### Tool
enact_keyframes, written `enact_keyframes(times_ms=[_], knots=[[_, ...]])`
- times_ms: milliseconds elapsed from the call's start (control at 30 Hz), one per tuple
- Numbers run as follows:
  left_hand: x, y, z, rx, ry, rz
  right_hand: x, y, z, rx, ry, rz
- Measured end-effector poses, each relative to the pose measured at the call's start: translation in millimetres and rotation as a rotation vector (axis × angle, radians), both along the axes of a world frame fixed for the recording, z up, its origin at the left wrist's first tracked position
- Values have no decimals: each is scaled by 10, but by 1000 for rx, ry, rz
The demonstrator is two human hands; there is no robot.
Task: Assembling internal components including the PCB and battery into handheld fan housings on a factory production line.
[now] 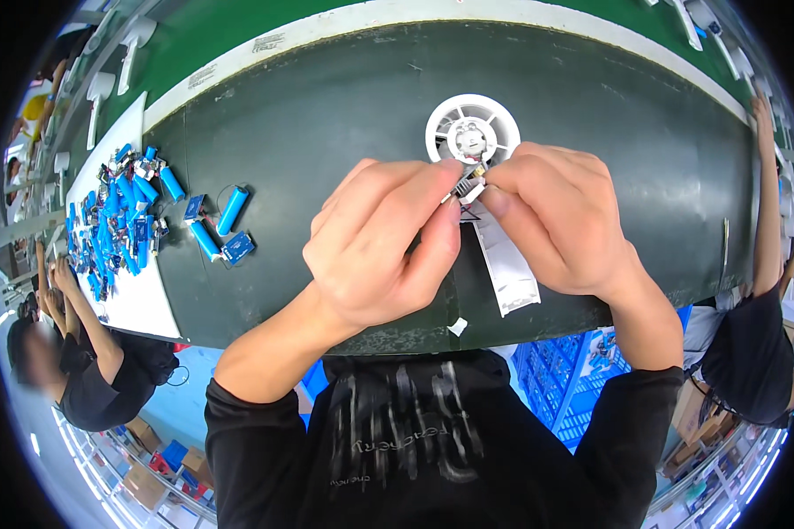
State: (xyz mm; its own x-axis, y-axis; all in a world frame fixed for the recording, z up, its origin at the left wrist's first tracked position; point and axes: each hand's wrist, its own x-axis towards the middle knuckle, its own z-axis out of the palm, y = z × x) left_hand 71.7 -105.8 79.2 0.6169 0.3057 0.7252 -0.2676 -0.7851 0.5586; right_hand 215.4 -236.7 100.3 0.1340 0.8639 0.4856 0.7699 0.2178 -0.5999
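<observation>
My left hand (381, 242) and my right hand (556, 216) meet over the dark conveyor belt (326, 106), fingertips pinched together on a small white connector with thin wires (469, 187). Just beyond the fingers lies a round white plastic fan housing (472, 128) with spokes and a hub. A white paper strip (507, 269) lies under my right hand. What else the fingers hold is hidden.
Blue cylindrical battery cells with small circuit boards (225, 225) lie on the belt at left, and a bigger pile (115, 220) sits on a white sheet. One person sits at the left (97, 370), another at the right (759, 335). Blue crates (556, 379) stand below the belt edge.
</observation>
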Motion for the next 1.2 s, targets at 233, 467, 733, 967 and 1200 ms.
enact_keyframes(times_ms=[233,467,733,967,1200], knots=[[11,-18,-9,21,-18,-11,1,-15,-7,14,28,-2],[-33,-76,46,7,56,-5,-2,-19,-17,23,24,-10],[-28,-30,64,72,65,-16,-24,-25,-10,20,-7,-11],[-24,-61,54,55,42,-18,-13,-9,-5,55,-25,-24],[-33,-86,5,6,32,-44,-28,4,-47,122,-2,-44]])
